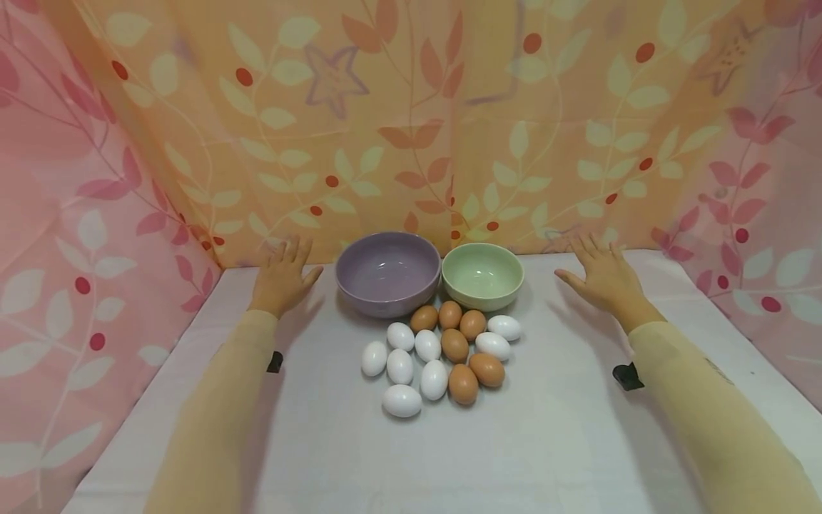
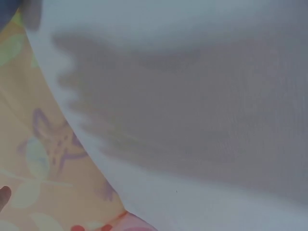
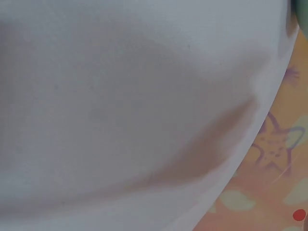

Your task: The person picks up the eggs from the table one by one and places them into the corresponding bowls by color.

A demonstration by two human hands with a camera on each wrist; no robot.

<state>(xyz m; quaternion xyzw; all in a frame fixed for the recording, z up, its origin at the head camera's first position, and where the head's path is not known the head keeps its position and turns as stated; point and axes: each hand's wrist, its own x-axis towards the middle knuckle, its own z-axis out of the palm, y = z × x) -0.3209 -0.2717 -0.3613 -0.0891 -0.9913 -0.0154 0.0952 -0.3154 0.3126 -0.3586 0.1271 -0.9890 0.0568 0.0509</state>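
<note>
My left hand (image 1: 281,280) is held palm down with fingers spread, left of a purple bowl (image 1: 387,308) and holding nothing. On the other side my right hand (image 1: 604,275) is likewise spread, to the right of a smaller green bowl (image 1: 483,301). The two bowls stand side by side at the back. In front of them lie several white eggs (image 1: 402,401) and several brown eggs (image 1: 463,384) in a loose cluster. The left wrist view shows the hand's shadow and a sliver of the purple bowl (image 2: 6,10); the right wrist view catches the green bowl's edge (image 3: 302,17).
A white cloth (image 1: 514,450) covers the table. An orange patterned curtain (image 1: 411,128) hangs right behind the bowls, and pink patterned curtains (image 1: 58,235) close off both sides. Dark wrist-worn devices (image 1: 628,377) show beneath the sleeves.
</note>
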